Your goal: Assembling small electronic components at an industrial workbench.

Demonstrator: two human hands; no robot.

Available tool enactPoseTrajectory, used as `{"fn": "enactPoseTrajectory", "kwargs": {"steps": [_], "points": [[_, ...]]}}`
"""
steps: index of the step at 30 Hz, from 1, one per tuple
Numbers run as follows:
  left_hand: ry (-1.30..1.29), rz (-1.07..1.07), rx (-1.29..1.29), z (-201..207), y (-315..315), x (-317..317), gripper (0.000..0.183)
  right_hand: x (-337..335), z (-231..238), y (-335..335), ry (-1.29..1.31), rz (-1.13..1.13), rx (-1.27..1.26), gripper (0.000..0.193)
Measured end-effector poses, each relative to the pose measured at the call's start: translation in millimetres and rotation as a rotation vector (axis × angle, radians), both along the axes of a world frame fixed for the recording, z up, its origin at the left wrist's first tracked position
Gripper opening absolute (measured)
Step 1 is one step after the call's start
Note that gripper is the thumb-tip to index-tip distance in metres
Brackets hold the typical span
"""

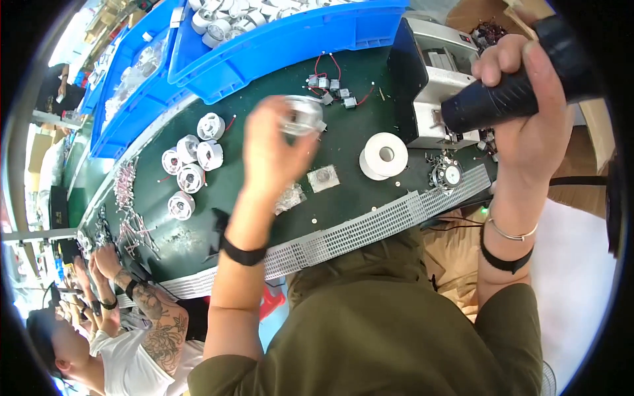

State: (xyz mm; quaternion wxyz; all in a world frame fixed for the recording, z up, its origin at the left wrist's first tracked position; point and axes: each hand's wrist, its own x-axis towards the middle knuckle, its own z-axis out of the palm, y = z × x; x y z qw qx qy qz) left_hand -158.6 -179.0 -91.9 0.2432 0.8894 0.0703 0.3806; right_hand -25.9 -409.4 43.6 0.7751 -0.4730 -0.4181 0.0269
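Note:
My left hand is raised over the green table, its fingers closed around a round white-and-clear housing; both are smeared by motion. At the right, my right hand grips a thick black cylindrical tool from below, fingers and thumb around it. The tool's narrower end points left, in front of a grey machine; its exact kind is not clear. Between the hands stands a white roll. Near my left hand lie a small square clear piece and several small motors with red wires.
Several round white housings stand on the left of the table. Blue bins line the back, one heaped with white parts. A perforated white strip runs along the front edge. At lower left, a co-worker in a white shirt works.

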Motion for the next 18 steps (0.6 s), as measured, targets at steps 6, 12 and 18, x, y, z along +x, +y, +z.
{"fn": "enactPoseTrajectory", "kwargs": {"steps": [6, 12, 18], "points": [[0.380, 0.482, 0.622, 12.4, 82.8, -23.9, 0.033, -5.0, -27.2, 11.3, 0.049, -0.147, -0.148, 0.041], [0.397, 0.166, 0.201, -16.6, 35.6, -4.0, 0.024, -0.9, -35.5, 30.2, 0.048, -0.203, -0.261, 0.042], [0.302, 0.009, -0.060, -16.7, 42.0, 9.2, 0.024, 3.7, -50.3, 43.7, -0.035, -0.265, -0.272, 0.046]]}}
